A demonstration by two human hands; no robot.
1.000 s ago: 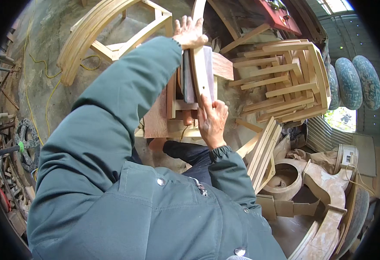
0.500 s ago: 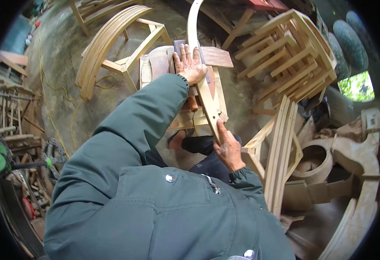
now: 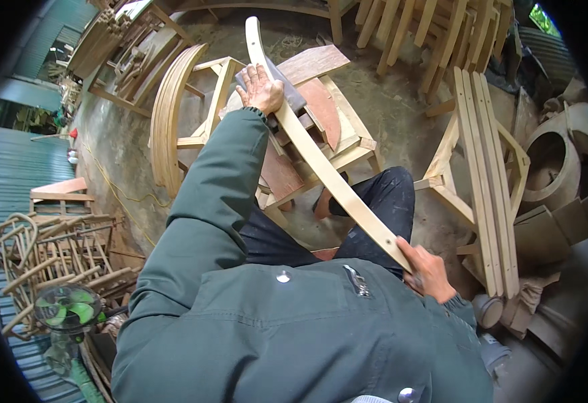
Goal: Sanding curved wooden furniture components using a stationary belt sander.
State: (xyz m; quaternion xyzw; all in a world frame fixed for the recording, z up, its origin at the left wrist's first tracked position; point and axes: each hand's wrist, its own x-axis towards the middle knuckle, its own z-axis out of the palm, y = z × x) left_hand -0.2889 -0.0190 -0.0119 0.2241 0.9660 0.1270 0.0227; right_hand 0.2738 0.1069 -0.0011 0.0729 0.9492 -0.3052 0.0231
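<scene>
A long, pale, curved wooden slat (image 3: 337,187) runs slantwise from beyond the low stand down to my lap, with a dark hole near each end. My left hand (image 3: 262,91) lies on its upper part, fingers stretched out flat and spread. At the near end, my right hand (image 3: 428,270) grips the slat, thumb along its face; the other fingers are partly hidden. Beneath the slat by my left hand is a smooth grey surface (image 3: 291,96), whose kind I cannot make out. It rests on a low wooden stand (image 3: 348,158) topped with reddish boards (image 3: 319,111).
Stacked curved slats (image 3: 172,121) lean on a wooden frame at the left. On the right, more straight slats (image 3: 485,181) rest across another frame. A yellow cord (image 3: 116,196) crosses the floor, and a green fan (image 3: 68,307) stands at lower left. Wooden frames are piled at the back right.
The slat's near end has swung right and toward me, with my right hand on it. My left hand has shifted slightly left, still on the slat. The view has turned.
</scene>
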